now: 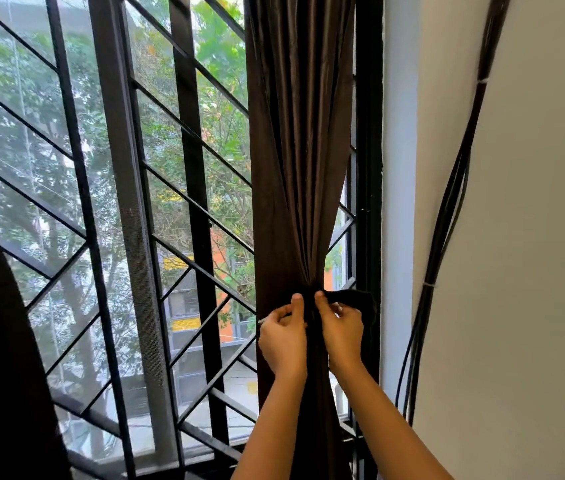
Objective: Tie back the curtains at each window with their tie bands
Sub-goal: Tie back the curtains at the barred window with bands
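A dark brown curtain (300, 150) hangs at the right side of the window, gathered into a narrow waist low down. A dark tie band (355, 299) wraps that waist and loops out to the right. My left hand (282, 336) pinches the band at the left of the gathered folds, thumb pointing up. My right hand (341, 329) pinches it right beside, thumb on the band's near end. The two thumbs sit a few centimetres apart over the curtain's front. Where the band's ends meet is hidden by my fingers.
A black metal window grille (156, 188) with diagonal bars fills the left and middle. Another dark curtain (0, 358) bulges at the far left. A bundle of black cables (447, 220) runs down the white wall (533, 237) on the right.
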`<state>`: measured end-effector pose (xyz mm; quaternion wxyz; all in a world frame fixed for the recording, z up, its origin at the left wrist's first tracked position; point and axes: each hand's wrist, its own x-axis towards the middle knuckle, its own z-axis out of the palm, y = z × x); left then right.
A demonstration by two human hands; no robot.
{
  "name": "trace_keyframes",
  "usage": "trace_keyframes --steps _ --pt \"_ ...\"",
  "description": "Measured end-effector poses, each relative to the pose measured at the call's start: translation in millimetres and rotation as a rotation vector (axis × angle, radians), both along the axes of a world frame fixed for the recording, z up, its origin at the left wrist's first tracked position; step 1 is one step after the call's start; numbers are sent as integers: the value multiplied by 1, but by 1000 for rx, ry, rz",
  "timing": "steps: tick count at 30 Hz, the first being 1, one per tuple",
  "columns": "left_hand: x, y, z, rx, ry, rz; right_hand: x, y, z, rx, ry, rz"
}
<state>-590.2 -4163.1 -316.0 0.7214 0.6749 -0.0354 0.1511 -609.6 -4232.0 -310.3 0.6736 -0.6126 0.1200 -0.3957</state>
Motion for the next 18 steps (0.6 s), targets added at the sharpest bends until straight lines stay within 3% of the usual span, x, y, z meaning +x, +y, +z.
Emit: trace_keyframes --steps 9,18 --pt "-4 -7 2 -250 -137 -166 4 -1 2 -118 21 -116" --pt "-1 -1 6 -489 4 -320 3 1 3 -131 26 -99"
